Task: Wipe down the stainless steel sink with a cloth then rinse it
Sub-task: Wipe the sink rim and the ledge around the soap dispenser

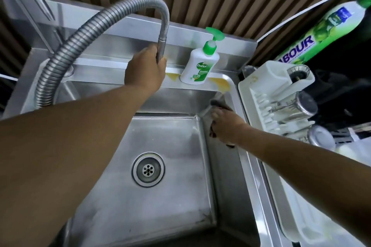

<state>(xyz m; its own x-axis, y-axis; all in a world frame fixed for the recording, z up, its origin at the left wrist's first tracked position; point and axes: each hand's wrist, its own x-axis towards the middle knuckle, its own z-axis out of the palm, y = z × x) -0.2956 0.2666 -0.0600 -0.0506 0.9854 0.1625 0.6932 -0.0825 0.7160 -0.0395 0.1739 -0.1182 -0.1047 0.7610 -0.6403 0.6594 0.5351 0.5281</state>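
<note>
A stainless steel sink [180, 196] fills the middle of the head view, with a round drain [148, 169] in its floor. A ribbed flexible metal faucet hose [80, 32] arches over the basin. My left hand [145, 69] grips the hose's smooth end above the back rim. My right hand [225, 124] presses a dark cloth [219, 104] against the far right inner corner of the basin. Most of the cloth is hidden under the hand.
A white and green soap pump bottle [200, 65] stands on the back ledge. A white dish rack [265, 94] with steel cups sits right of the sink. A large green detergent bottle [329, 26] lies beyond it. Yellowish stains mark the back rim.
</note>
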